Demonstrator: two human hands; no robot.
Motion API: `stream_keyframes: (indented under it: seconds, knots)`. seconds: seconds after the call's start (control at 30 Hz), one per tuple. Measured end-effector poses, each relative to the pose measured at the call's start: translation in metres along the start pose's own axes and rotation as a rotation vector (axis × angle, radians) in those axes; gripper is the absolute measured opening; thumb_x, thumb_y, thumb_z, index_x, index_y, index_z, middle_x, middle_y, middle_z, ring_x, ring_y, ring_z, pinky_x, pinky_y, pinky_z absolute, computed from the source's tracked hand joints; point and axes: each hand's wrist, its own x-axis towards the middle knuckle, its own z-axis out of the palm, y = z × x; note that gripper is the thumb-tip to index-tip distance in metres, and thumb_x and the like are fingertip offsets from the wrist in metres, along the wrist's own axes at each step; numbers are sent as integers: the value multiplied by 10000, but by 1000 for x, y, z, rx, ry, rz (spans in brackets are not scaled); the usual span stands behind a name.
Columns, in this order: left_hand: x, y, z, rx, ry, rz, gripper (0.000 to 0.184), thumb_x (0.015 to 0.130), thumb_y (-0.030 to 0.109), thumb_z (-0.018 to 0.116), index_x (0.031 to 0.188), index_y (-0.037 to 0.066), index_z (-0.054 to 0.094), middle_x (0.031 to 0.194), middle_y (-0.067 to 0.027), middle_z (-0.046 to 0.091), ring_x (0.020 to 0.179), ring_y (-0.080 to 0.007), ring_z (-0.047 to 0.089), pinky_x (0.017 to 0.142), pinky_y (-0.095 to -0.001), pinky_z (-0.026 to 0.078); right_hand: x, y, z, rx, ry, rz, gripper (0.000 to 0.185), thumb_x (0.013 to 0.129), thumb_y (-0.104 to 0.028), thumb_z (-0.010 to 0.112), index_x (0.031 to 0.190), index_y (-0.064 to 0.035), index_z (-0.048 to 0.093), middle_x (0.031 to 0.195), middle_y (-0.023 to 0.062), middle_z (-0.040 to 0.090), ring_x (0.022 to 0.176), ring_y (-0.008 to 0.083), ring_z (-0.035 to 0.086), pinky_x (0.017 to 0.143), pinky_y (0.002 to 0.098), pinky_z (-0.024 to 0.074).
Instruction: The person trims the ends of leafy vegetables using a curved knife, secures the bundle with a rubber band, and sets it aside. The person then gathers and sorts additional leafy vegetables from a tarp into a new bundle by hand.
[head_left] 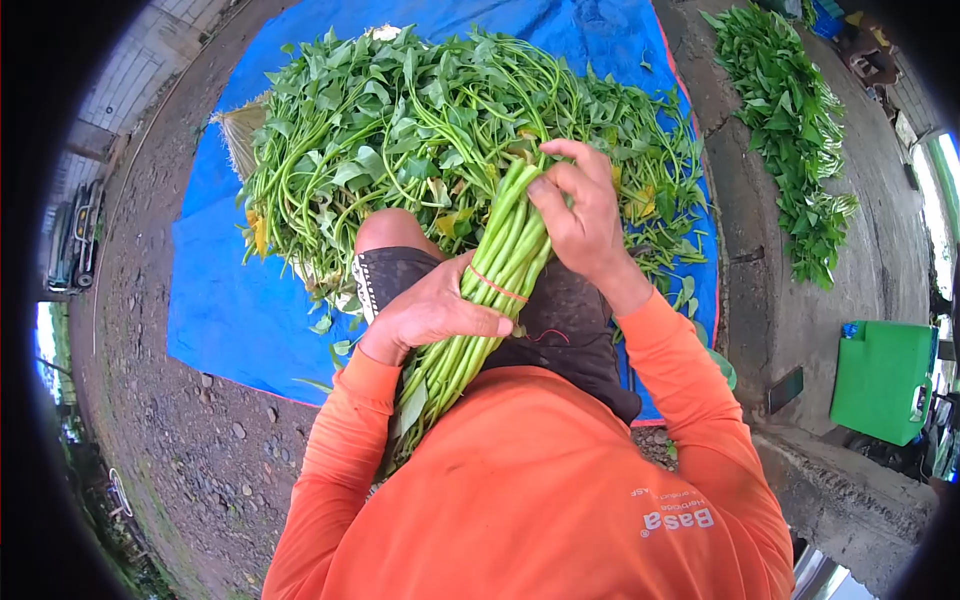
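Observation:
A bundle of leafy green stems that looks like water spinach (505,245) slants across my lap, cut ends pointing away from me. A red rubber band (497,284) circles its middle. My left hand (435,308) is wrapped round the bundle at the band, thumb across the top. My right hand (580,212) is at the far end, its fingers curled and thumb against the stem tips; exactly what lies between them is partly hidden. Beyond my knees spreads a large heap of loose water spinach (370,140), with some yellow leaves in it.
The heap lies on a blue tarp (220,310) over stony ground. Tied-looking greens (790,140) lie in a row on concrete at the right. A green plastic container (880,380) and a dark flat object (785,390) are nearer on that side. A loose red rubber band (548,335) rests on my shorts.

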Motion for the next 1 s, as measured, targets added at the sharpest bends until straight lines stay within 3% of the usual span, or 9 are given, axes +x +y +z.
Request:
stream_keyframes:
  seconds: [0.07,0.2,0.33,0.47,0.6,0.67,0.77,0.83,1.0]
  knots:
    - [2,-8,-9,-32,8,22,687,760,161,917,1356,5,613,1105,-87,728,956,-191,707,885,-353,581,13,7,17,357,-184,306,243,1003,-228,711,1094,-6,751,1300,187,657,1235,367,604,1003,430,511]
    - [-22,-8,-57,-181,6,98,747,688,240,923,1320,-23,623,978,-160,731,836,-288,736,781,-388,620,33,-25,-4,933,145,446,758,1015,-391,767,1588,-25,433,1542,163,512,1321,248,568,1107,412,467]
    - [-44,16,-64,-452,-83,166,894,606,279,951,1368,-23,595,1034,-213,708,848,-351,739,771,-501,644,27,-69,7,1324,-456,474,1013,896,-404,877,1639,14,329,1508,182,547,1313,241,584,1107,386,474]
    - [-21,23,-55,-558,-359,233,951,635,423,946,1388,-42,598,1186,-240,713,990,-385,750,906,-492,632,76,-132,14,1234,-368,358,767,844,-437,890,1402,6,605,1210,163,724,1067,225,709,945,387,579]
    - [-53,119,-49,-110,-18,665,1011,708,548,949,1455,-21,574,1244,-138,720,1133,-252,722,1012,-395,571,150,-172,-8,1062,-314,190,435,883,-355,861,1127,-22,725,982,93,755,897,152,723,835,316,588]
    - [-55,160,-45,342,241,694,777,807,399,934,1392,15,595,1158,-64,706,1032,-173,704,903,-345,588,183,-189,-20,979,-312,91,670,896,-387,872,1356,10,591,1151,124,720,1021,164,699,922,342,559]
    - [-53,202,-44,105,308,827,544,909,281,871,1321,47,604,1093,-5,675,957,-118,668,812,-300,575,213,-192,-18,1127,-145,-59,1091,839,-347,940,1588,41,248,1401,154,588,1250,184,595,1091,375,481]
    - [-33,222,-46,-83,405,995,465,948,276,834,1294,56,613,1077,6,674,941,-110,666,798,-283,567,193,-169,4,812,-163,-246,1056,858,-321,933,1628,-4,282,1398,124,620,1257,198,617,1118,393,474]
    - [-21,229,-39,65,432,1030,667,990,409,804,1471,33,535,1312,-97,667,1226,-194,627,1013,-376,543,204,-163,-48,756,-538,32,996,744,-136,976,1575,1,444,1270,70,673,1115,164,657,993,360,552]
